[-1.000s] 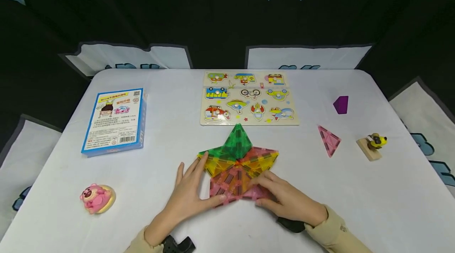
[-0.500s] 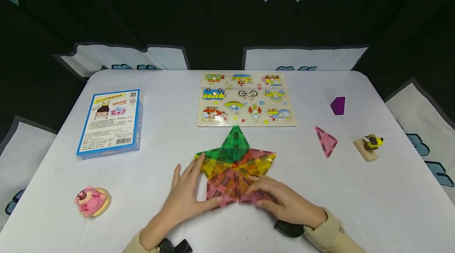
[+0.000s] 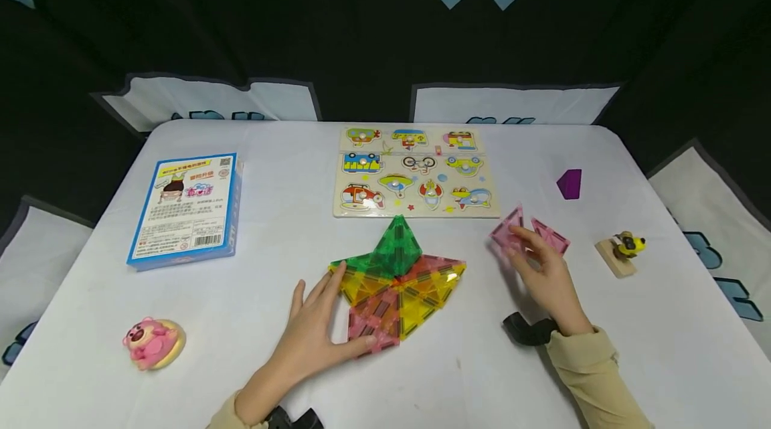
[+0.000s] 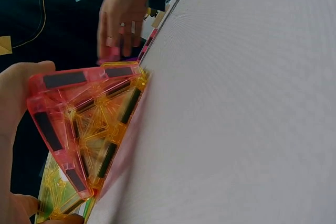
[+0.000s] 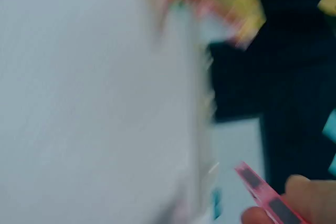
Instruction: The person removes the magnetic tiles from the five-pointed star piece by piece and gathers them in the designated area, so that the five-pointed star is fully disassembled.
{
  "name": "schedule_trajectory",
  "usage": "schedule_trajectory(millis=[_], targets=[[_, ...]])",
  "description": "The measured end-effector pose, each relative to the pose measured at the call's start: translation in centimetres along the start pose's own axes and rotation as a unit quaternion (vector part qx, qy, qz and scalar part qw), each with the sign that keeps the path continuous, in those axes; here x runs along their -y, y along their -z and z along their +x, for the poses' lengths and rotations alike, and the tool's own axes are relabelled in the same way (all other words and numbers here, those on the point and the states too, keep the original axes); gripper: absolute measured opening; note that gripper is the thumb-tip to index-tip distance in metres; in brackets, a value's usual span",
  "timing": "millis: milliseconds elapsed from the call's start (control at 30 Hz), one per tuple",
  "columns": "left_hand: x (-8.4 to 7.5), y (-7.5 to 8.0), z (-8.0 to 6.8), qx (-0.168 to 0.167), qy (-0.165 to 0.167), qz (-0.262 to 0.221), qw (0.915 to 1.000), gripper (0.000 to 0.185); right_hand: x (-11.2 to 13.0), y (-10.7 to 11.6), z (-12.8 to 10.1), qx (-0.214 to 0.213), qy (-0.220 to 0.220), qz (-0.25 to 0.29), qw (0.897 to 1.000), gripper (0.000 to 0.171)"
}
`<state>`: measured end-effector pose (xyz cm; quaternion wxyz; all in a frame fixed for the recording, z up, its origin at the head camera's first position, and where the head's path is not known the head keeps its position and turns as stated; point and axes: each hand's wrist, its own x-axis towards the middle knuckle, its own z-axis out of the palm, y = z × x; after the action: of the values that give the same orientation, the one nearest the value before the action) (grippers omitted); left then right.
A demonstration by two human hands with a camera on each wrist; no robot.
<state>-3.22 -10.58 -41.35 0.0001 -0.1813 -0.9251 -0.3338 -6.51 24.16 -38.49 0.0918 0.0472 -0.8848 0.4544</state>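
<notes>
On the white counter [image 3: 421, 375], the left hand [image 3: 313, 335] lies flat, fingers spread, on the star of magnetic tiles [image 3: 397, 282]. The right hand [image 3: 542, 275] pinches a pink triangle tile [image 3: 506, 231] beside another pink tile [image 3: 551, 236]. Around them lie a puzzle board [image 3: 415, 171], blue box [image 3: 187, 208], purple block [image 3: 569, 184], wooden toy [image 3: 620, 251] and pink bear [image 3: 152, 343]. The left wrist view shows the star's pink corner [image 4: 68, 124] lifted edge-on; the right wrist view is blurred.

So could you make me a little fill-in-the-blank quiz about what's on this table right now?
1. The right hand holds a ____ triangle tile.
2. The left hand rests on the flat star of tiles, whose far point is ____.
3. The blue box lies on the ____ side of the table.

Missing words: pink; green; left
</notes>
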Motion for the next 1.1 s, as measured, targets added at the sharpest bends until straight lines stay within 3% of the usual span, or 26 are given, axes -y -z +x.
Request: schedule_trajectory(millis=[100, 200, 367, 567, 700, 800, 867, 933, 1000, 1100], targets=[[0.1, 0.0, -0.3, 0.002, 0.005, -0.003, 1.0, 0.108, -1.3, 0.2, 0.0, 0.016, -0.026, -0.067, 0.997, 0.036], [0.1, 0.0, -0.4, 0.001, 0.008, -0.005, 1.0, 0.109, -2.0, 0.1, -0.1, 0.018, -0.016, -0.106, 0.994, 0.034], [0.0, 0.0, -0.3, -0.001, 0.0, -0.005, 1.0, 0.109, -2.2, 0.0, 0.0, 0.0, 0.044, -0.117, 0.992, 0.03], [0.2, 0.2, 0.0, 0.002, -0.008, 0.001, 1.0, 0.109, -0.3, -0.2, -0.2, 0.023, 0.01, -0.12, 0.992, 0.029], [0.1, 0.2, 0.1, 0.003, -0.011, 0.003, 0.9999, 0.109, 2.1, -1.5, -1.1, 0.038, 0.085, -0.104, 0.99, 0.033], [0.1, 0.2, 0.1, 0.003, -0.011, 0.006, 0.9999, 0.109, 4.2, -3.2, -2.1, 0.122, 0.155, -0.092, 0.976, 0.041], [0.0, 0.2, 0.1, 0.004, -0.011, 0.007, 0.9999, 0.109, 5.3, -4.5, -2.7, 0.188, 0.18, -0.098, 0.96, 0.049], [0.0, 0.2, 0.1, 0.004, -0.011, 0.008, 0.9999, 0.108, 6.1, -5.6, -3.1, 0.228, 0.195, -0.121, 0.946, 0.057], [0.0, 0.2, 0.1, 0.004, -0.01, 0.008, 0.9999, 0.108, 6.6, -6.5, -3.2, 0.238, 0.202, -0.154, 0.937, 0.063], [-0.1, 0.2, 0.1, 0.006, -0.008, 0.008, 0.9999, 0.108, 6.8, -7.6, -3.2, 0.225, 0.206, -0.182, 0.935, 0.065]])
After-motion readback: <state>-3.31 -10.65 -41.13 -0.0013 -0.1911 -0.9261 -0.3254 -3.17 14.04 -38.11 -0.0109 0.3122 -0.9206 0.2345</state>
